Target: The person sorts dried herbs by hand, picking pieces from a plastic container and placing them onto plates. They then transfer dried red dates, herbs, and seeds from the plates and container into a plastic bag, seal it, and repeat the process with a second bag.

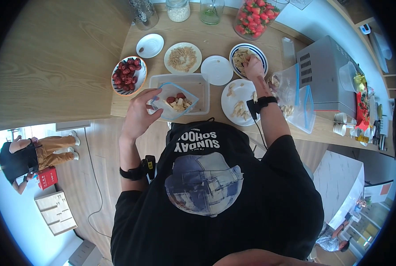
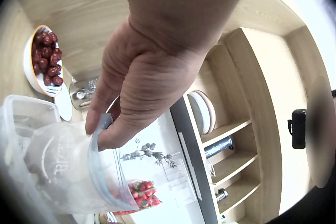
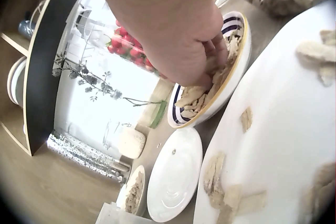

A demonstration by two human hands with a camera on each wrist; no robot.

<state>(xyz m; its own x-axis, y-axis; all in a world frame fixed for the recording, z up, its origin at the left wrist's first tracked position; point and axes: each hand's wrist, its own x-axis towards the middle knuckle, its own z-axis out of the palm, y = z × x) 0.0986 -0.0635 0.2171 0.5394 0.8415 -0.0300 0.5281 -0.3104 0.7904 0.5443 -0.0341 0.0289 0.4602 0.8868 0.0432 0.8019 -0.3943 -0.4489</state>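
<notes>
My left hand [image 1: 140, 113] pinches the rim of a clear zip bag [image 1: 166, 106] with a blue seal, between thumb and fingers. Red dates [image 1: 180, 95] and pale slices [image 1: 179, 105] lie inside the bag, which overlaps a clear plastic box [image 1: 202, 88]. Over on the right, my right hand [image 1: 254, 68] reaches down into a bowl with dark blue stripes [image 1: 265, 62]. Its fingers curl into pale dried slices [image 3: 194, 100] there, pinching some; the fingertips are partly hidden among them.
Nearby stand a bowl of red dates [image 1: 127, 76], a plate of pale pieces [image 1: 183, 57], white plates [image 1: 217, 70] and a plate with scattered slices [image 1: 240, 108]. Filled zip bags [image 1: 289, 91] and a grey appliance [image 1: 324, 73] are at right. A strawberry container [image 1: 254, 20] stands behind.
</notes>
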